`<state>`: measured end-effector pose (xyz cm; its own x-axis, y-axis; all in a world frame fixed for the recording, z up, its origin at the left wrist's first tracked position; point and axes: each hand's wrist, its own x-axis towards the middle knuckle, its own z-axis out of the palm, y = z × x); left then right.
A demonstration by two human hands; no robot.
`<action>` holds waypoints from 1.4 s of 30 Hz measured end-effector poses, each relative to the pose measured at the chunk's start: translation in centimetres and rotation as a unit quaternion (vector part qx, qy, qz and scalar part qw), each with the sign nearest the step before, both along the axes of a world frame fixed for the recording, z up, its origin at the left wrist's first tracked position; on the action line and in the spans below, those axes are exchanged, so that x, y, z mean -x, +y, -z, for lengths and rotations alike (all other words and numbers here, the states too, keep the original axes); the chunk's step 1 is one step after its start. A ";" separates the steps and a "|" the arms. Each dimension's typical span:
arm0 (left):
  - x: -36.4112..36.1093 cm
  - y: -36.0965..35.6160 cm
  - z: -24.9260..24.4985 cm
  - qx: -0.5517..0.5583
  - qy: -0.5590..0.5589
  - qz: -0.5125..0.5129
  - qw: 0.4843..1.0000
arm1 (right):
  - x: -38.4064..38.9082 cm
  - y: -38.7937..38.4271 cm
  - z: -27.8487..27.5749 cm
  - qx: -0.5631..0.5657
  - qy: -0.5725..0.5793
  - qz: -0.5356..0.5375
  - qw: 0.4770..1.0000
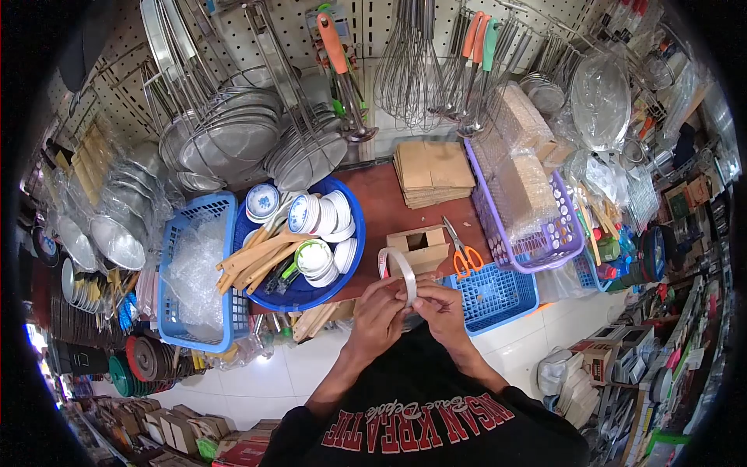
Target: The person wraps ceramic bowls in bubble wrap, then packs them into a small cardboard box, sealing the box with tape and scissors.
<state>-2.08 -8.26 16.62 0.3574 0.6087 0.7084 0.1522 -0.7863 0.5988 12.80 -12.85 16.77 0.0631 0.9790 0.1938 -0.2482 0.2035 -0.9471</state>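
Note:
A roll of clear tape [406,272] is held up on edge in front of my chest. My left hand [377,317] is closed around its lower left side. My right hand [440,313] pinches at the roll's lower right side, fingertips close to those of the left; any loose tape end is too small to make out. Just beyond the roll, an open cardboard box [428,255] stands on the reddish-brown table [379,204]. To its right lie scissors [465,257] with orange handles, blades pointing away from me.
A stack of flat cardboard [433,173] lies at the back. Left are a blue basin [356,226] of small bowls and wooden utensils, and a blue basket [231,257] of bubble wrap. Right are a purple basket [537,257] with wrapped boxes and a lower blue basket [498,305]. Strainers [233,140] hang behind.

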 end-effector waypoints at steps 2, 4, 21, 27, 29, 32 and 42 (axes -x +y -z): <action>0.1 0.0 0.1 -0.010 0.008 -0.003 1.000 | 0.2 0.0 -0.1 0.008 0.022 -0.004 1.000; 0.1 0.0 0.0 -0.020 0.019 -0.007 1.000 | 0.2 -0.1 0.0 0.021 0.054 -0.011 0.998; -0.3 -0.7 1.0 -0.027 0.027 -0.038 0.999 | 0.1 -0.5 0.6 0.040 0.040 -0.020 0.998; -0.4 -1.0 1.0 -0.018 0.042 -0.054 0.998 | -0.4 -0.6 1.7 0.090 0.097 -0.040 0.990; -0.2 -1.2 1.1 -0.002 0.044 -0.058 0.997 | -0.4 -0.2 0.8 0.085 0.057 -0.002 0.995; 0.3 -1.4 1.2 0.027 0.053 -0.051 0.997 | 0.0 0.4 -1.8 0.003 -0.111 0.094 0.989; 0.3 -2.2 1.7 0.146 0.050 -0.027 0.988 | -2.6 0.5 -1.5 -0.122 -0.430 0.088 0.890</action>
<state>-2.43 -10.47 14.88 0.3787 0.8016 0.4627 0.2593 -0.5718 0.7784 15.45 -12.31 18.31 -0.0634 0.8910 0.4495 0.6038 0.3929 -0.6936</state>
